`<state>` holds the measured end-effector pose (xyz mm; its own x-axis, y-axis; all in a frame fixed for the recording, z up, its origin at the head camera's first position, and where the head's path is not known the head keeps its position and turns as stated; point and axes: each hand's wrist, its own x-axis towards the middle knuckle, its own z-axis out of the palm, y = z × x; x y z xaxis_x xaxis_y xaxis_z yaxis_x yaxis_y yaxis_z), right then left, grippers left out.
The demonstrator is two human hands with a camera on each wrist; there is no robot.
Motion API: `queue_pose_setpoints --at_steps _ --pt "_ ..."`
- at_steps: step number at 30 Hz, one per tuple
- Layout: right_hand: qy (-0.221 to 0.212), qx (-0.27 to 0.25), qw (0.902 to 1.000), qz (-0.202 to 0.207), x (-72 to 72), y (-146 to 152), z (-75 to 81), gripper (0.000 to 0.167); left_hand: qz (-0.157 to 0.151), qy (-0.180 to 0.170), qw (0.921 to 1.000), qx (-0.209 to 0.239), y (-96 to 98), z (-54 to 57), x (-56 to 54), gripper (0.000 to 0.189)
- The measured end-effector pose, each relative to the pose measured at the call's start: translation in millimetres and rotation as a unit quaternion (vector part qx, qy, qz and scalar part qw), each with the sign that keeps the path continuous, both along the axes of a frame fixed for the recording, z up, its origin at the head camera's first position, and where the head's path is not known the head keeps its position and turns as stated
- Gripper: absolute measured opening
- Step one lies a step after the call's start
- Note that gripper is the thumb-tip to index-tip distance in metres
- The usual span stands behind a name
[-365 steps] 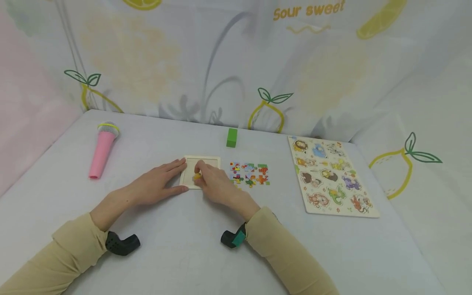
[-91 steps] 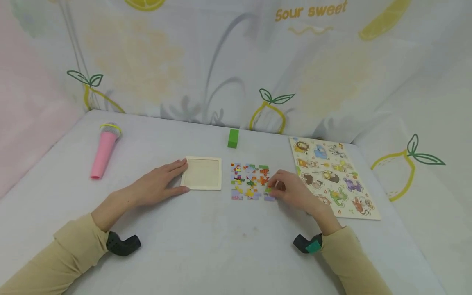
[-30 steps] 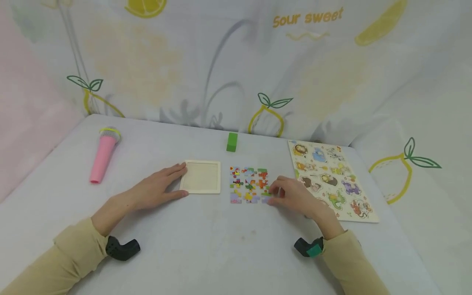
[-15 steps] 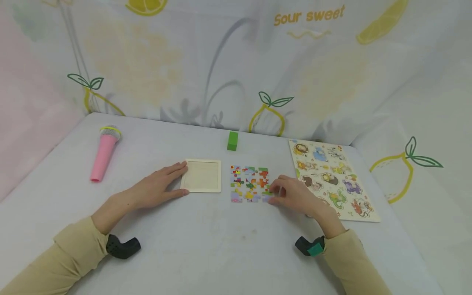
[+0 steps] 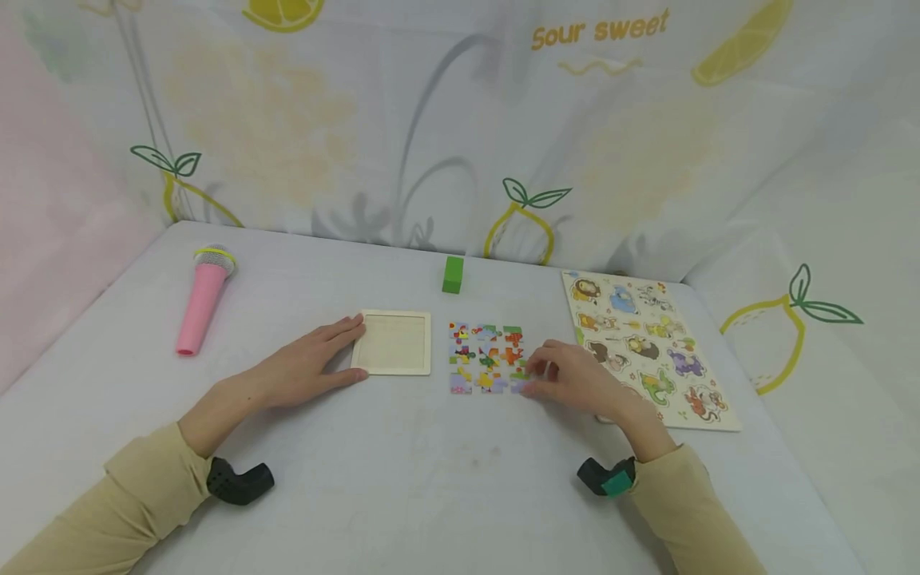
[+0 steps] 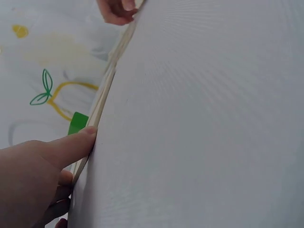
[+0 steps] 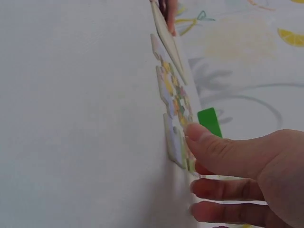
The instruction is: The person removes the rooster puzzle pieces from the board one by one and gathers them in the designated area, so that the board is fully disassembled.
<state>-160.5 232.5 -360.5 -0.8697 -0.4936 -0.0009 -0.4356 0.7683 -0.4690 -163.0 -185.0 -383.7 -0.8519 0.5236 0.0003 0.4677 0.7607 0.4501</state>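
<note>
My left hand [image 5: 305, 363] lies against the left side of a shallow pale wooden puzzle tray [image 5: 426, 343], fingers and thumb extended along its rim. The tray's recess holds no pieces. To its right, small jigsaw pieces [image 5: 489, 356] lie flat in a loose three-by-three grid with narrow gaps. My right hand [image 5: 575, 379] is at the grid's near right corner, thumb and index finger pinching the corner puzzle piece [image 5: 518, 385]. In the right wrist view, the thumb overlaps that piece [image 7: 173, 142], and the other fingers are loosely bent beside it.
A green block [image 5: 453, 275] stands behind the tray and pieces. A pink toy microphone [image 5: 200, 307] lies at the far left. On the right, an animal peg board [image 5: 650, 351] sits partly under my right forearm. A patterned cloth wall [image 5: 287, 120] rises behind the table.
Since the oldest frame, my right hand has left the tray, and the piece seen there now lies among the grid's pieces. Lately the corner piece has shifted slightly left. My left hand has stayed put.
</note>
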Motion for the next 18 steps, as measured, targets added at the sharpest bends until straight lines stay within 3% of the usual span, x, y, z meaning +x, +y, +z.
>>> queue_pose_setpoints --at_steps 3,6,10,14,18 --pt "0.022 -0.020 0.9989 -0.037 1.6 2 6.8 0.025 0.004 -0.008 0.9999 0.006 -1.1 0.8 -0.3 0.079" --pt "0.077 -0.030 0.9937 -0.075 3.4 6 12.6 0.036 0.022 0.001 0.9997 0.009 -4.2 3.5 -1.3 0.077" --pt "0.125 -0.005 0.9858 -0.112 5.3 14 15.5 0.049 0.064 0.058 0.9962 -0.013 -12.0 9.8 -3.9 0.070" --pt "0.114 0.039 0.9852 -0.123 6.8 18 13.5 0.059 0.110 0.108 0.9872 -0.041 -20.9 14.6 -4.8 0.068" --pt "0.101 0.093 0.9830 -0.122 9.6 15 8.3 0.071 0.145 0.123 0.9799 -0.059 -25.1 17.0 -2.3 0.072"
